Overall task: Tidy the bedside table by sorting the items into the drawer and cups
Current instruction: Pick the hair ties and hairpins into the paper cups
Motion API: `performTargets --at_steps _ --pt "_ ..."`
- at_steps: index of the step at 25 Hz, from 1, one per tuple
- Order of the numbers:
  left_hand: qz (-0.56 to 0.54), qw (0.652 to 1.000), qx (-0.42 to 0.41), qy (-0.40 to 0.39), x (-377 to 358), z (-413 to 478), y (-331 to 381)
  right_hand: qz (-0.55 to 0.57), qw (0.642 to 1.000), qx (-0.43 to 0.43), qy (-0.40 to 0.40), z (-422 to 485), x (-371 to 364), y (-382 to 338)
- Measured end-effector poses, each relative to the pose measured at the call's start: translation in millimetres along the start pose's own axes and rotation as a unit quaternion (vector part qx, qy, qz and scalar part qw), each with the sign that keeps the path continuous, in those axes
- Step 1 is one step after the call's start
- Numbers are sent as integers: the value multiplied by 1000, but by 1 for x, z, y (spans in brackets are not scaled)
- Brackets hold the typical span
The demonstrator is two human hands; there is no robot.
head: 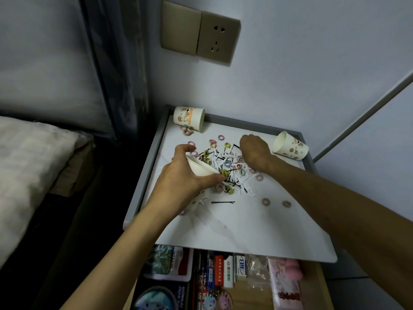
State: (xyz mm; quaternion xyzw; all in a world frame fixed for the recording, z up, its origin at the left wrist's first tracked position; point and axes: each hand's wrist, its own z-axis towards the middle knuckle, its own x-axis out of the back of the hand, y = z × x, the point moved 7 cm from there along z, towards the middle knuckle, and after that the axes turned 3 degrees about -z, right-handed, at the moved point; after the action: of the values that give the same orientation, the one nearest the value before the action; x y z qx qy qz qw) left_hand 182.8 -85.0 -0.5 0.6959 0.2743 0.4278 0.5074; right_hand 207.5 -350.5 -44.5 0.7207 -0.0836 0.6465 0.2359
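My left hand (181, 173) grips a white paper cup (200, 167), tilted on its side with its mouth toward a heap of small items (228, 171) on the bedside table top (223, 231). The heap mixes pastel hair rings, black bobby pins and white floss picks. My right hand (254, 151) reaches into the heap's far side with curled fingers; what they pinch is hidden. Two printed paper cups lie on their sides: one at the back left (188, 118), one at the back right (290, 146). A lone bobby pin (223, 202) and two stray rings (266, 201) lie nearer me.
The drawer (223, 278) below the table top is pulled out, packed with packets, an eraser and small boxes. A bed with a pillow (29, 175) stands to the left. A wall socket (215, 39) sits above the table, whose grey raised rim (145, 175) runs along the sides.
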Motion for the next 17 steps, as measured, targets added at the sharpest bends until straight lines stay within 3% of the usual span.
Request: performTargets --at_steps 3,7,15,17 --pt "-12 1000 -1 2 2 0 1 108 993 -19 48 -8 11 15" --pt "-20 1000 -7 9 7 -1 3 350 934 -5 65 -68 22 25" --pt "-41 999 -3 7 6 -7 7 299 923 243 -3 -143 6 -35" --pt "-49 999 -1 8 8 -7 7 279 925 259 -7 -145 1 -45"
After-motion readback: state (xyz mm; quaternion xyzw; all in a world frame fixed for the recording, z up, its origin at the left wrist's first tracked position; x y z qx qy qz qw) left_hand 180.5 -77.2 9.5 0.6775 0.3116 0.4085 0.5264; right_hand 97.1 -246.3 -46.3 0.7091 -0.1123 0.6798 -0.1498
